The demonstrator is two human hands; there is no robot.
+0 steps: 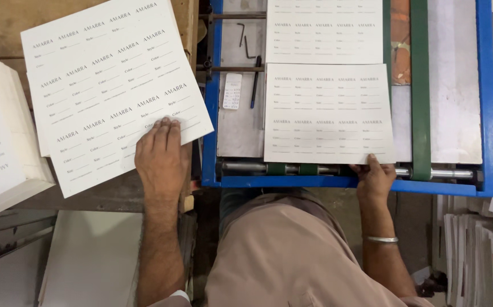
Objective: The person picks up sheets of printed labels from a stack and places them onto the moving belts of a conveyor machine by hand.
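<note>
We pressed our left hand (161,156) flat, fingers together, on a smooth white printed sheet (113,91) lying askew; our right hand (374,177) pinched another matte sheet (329,113) by its near edge on the blue-framed metal bed (212,113).

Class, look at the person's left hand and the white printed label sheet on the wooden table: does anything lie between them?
Nothing visible does. The left hand rests flat on the near corner of the white printed label sheet, fingertips touching the paper.

Bare forearms, beige clothing.
Thin silver bangle (381,239) worn on right wrist; hairy left forearm (156,250) bare beside beige garment (292,256); white cuff edge (169,298) below.
</note>
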